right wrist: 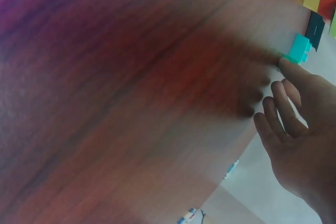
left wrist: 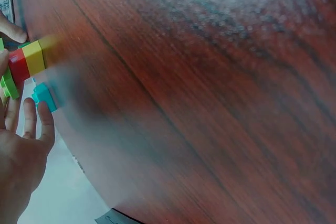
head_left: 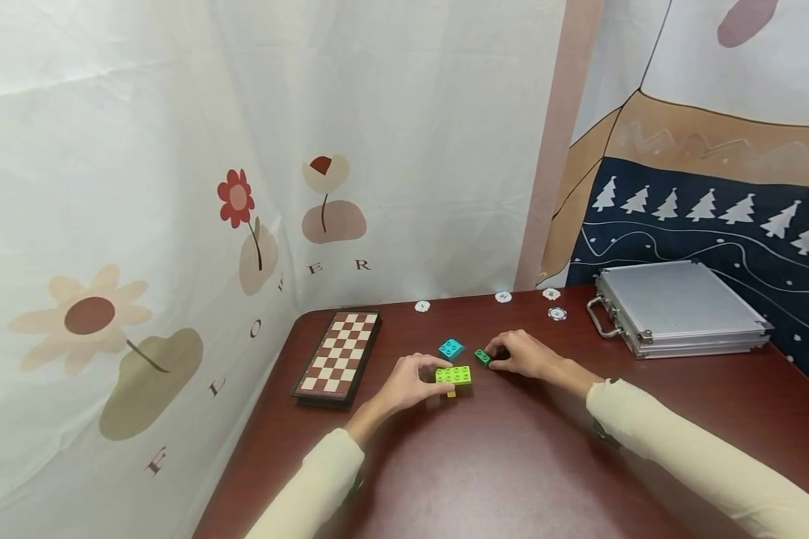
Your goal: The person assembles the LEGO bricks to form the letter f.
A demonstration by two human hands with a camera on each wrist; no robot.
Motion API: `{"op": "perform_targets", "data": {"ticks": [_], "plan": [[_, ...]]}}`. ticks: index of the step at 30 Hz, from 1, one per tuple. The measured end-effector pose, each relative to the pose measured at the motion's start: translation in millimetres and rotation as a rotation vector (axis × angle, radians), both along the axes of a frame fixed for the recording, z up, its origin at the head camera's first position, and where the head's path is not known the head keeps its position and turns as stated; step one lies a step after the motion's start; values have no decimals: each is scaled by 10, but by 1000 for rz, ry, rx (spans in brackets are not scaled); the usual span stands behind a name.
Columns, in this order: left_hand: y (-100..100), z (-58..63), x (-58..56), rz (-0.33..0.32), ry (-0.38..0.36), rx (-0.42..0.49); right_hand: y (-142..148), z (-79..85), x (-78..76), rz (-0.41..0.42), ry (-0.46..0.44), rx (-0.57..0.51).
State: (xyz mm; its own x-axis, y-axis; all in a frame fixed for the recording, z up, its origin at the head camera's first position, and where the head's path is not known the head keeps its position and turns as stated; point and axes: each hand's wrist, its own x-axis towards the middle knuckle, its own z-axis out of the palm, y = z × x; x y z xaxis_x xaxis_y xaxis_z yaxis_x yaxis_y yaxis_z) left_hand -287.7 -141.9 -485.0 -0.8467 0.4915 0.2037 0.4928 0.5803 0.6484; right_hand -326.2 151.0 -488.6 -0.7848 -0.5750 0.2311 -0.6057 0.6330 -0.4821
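My left hand (head_left: 411,382) grips a lime green toy building brick (head_left: 455,376) between thumb and fingers. In the left wrist view a red brick (left wrist: 19,65) and a yellow brick (left wrist: 34,57) are joined in a stack under the lime one. At a small dark green brick (head_left: 482,357) on the table, my right hand (head_left: 522,354) has thumb and index finger pinched about its near right end, partly hiding it. A turquoise brick (head_left: 451,349) sits between the hands, just behind the lime one.
A folding checkered board (head_left: 338,352) lies at the left of the dark red table (head_left: 458,464). On the right stands a silver case (head_left: 681,303) with its handle facing left. Several poker chips, one white chip (head_left: 422,306) among them, lie along the back edge by the curtain (head_left: 411,150).
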Motion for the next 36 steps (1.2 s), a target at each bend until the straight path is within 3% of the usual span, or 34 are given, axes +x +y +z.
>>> {"op": "perform_targets", "data": {"ticks": [6, 13, 23, 30, 36], "plan": [[8, 3, -20, 4, 13, -9, -3, 18, -31, 64, 47, -25], [18, 1, -45, 3, -46, 3, -16, 67, -30, 145, 30, 10], [32, -6, -39, 19, -90, 27, -28, 58, -37, 94, 40, -21], [9, -8, -3, 32, -92, 25, -73, 186, 23, 88, 30, -72], [16, -25, -6, 39, -92, 32, -165, 329, 115, 114, 75, -107]]}}
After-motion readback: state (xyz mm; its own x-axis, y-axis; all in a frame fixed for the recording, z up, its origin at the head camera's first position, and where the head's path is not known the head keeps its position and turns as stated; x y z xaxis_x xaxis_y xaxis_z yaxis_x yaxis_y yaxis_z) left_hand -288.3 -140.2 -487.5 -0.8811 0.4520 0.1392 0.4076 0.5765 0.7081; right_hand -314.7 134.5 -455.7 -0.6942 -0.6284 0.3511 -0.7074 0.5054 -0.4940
